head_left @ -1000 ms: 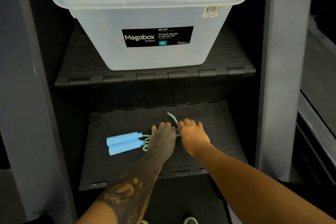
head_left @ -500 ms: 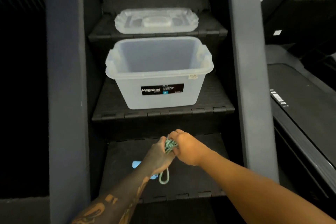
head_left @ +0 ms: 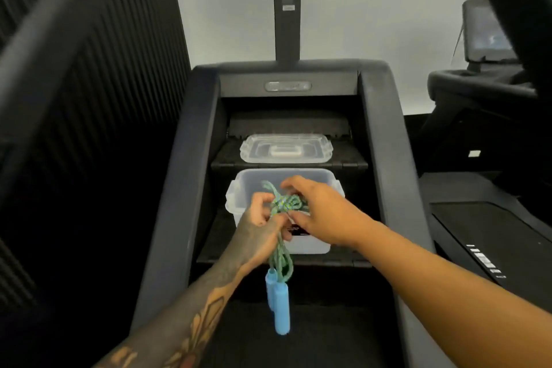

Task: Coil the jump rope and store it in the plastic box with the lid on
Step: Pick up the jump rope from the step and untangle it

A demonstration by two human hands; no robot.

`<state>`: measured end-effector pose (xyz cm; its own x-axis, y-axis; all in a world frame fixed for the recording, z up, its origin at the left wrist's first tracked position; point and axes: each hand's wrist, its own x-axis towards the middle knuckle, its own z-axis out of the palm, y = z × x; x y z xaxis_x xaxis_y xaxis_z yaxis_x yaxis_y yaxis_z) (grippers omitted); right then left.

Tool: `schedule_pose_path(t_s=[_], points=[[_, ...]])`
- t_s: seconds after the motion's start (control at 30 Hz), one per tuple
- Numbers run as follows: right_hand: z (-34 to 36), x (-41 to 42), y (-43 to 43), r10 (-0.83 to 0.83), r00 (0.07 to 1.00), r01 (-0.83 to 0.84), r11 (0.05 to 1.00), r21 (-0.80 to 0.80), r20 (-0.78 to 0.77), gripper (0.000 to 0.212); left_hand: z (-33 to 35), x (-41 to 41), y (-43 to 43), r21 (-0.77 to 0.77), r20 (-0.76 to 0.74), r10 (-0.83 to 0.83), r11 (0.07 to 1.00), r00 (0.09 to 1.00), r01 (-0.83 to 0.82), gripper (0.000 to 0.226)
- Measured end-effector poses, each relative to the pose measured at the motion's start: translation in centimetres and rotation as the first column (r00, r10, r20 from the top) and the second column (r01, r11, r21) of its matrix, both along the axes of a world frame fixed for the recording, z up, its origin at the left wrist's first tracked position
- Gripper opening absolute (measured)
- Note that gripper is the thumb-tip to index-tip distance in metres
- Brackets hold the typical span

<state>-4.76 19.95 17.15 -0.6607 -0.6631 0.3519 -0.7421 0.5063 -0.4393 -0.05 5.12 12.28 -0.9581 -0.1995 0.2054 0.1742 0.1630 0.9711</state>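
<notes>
The jump rope point(head_left: 283, 206) is a green cord bunched in a knot-like bundle, held in the air in front of the clear plastic box point(head_left: 334, 188). Its two blue handles point(head_left: 279, 305) dangle below on a loop of cord. My left hand point(head_left: 260, 227) grips the cord just under the bundle. My right hand point(head_left: 322, 215) has its fingers around the bundle from the right side. The box stands open on a black step. Its clear lid point(head_left: 286, 148) lies flat on the step above, apart from the box.
The steps sit between two dark side rails point(head_left: 385, 158) of a stair-climbing machine, with an upright post point(head_left: 286, 9) behind. A ribbed black wall point(head_left: 89, 84) is on the left, and another machine's deck point(head_left: 493, 233) is on the right.
Both hands lifted the rope off the lowest step, up to the box's height. The handles now hang free. The view has tilted upward.
</notes>
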Motion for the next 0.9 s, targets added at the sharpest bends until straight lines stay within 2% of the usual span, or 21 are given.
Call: schedule_pose_path(t_s=[0.13,0.23,0.33,0.43,0.53,0.7,0.9], points=[[5.3,0.9,0.6,-0.008,0.991,0.002,0.999,-0.043,-0.133,0.022,4.4,0.6,0.5,-0.061,-0.204,0.042,0.997,0.978,-0.055,0.012],[7.5,1.3,0.4,-0.052,0.972,0.036,0.997,-0.073,-0.228,0.024,6.4,0.5,0.6,-0.155,-0.331,0.064,0.981,0.942,-0.121,0.008],[8.6,1.8,-0.3,-0.157,0.923,0.094,0.977,-0.190,-0.351,0.027,7.9,0.4,0.3,-0.221,-0.458,0.090,0.952,0.884,-0.211,0.007],[9.0,2.5,-1.7,-0.253,0.821,0.156,0.962,-0.225,-0.512,0.020,9.2,0.7,-0.3,-0.237,-0.516,0.093,0.940,0.851,-0.247,0.005],[9.9,3.4,-2.8,-0.294,0.765,0.204,0.954,-0.217,-0.573,0.018,10.1,0.6,-0.9,-0.233,-0.480,0.061,0.953,0.875,-0.195,0.006],[11.8,4.6,-4.1,-0.355,0.718,0.330,0.931,-0.156,-0.599,0.025,11.9,1.3,-1.8,-0.224,-0.467,0.003,0.967,0.884,-0.121,0.013],[14.4,6.1,-5.6,-0.383,0.828,0.341,0.924,-0.174,-0.410,0.017,13.7,1.6,-3.0,-0.353,-0.566,-0.043,0.915,0.823,-0.195,0.019]])
